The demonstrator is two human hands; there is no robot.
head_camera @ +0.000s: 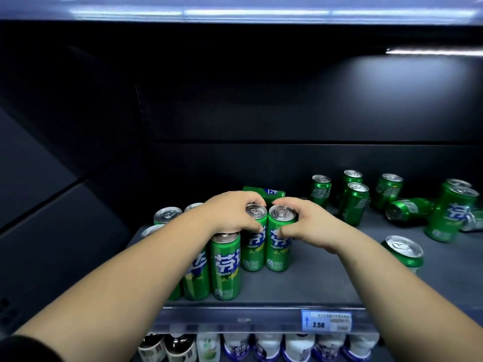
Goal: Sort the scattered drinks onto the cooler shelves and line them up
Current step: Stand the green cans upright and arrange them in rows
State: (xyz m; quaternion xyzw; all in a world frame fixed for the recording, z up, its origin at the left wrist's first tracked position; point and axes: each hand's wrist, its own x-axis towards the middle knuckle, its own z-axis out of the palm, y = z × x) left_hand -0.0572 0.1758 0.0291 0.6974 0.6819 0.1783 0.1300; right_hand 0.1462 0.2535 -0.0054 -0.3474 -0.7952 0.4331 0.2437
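Left hand [230, 214] had fingers curled round left can [254, 248], right hand [309, 224] round right can [279, 250]; uneven shove could topple either against front can [226, 267].

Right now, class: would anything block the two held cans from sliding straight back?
Yes, likely: a tipped can lies just behind the left can, gripped by the left hand, and the right can, gripped by the right hand.

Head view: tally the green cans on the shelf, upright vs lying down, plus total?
Free upright cans: 12
Held upright cans: 2, one in the left hand, one in the right hand
Lying cans: 3
Total: 17 on the shelf; the left arm may hide more.
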